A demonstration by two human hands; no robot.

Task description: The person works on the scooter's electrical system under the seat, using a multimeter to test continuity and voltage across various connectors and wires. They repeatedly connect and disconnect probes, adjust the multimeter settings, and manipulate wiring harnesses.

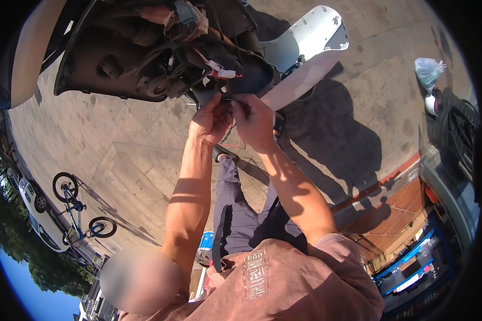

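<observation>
My left hand [210,117] and my right hand [253,119] meet under the dark plastic underside of an opened vehicle body [112,67]. Fingers of both hands are closed around something small and dark that I cannot make out. Just above them hang white connectors [219,72] among black cables, with a taped bundle of wiring [185,18] higher up. Thin red wires [235,143] dangle below my hands. A long pale panel [305,80] lies to the right of my hands, joined to or overlapping a white curved part [316,29].
At the left stand a bicycle [75,202] and a white car [33,224] on the paving. A plastic bag [429,72] and coiled black hose or cable [455,128] lie at the right. Blue-framed shelving [407,267] stands at the lower right.
</observation>
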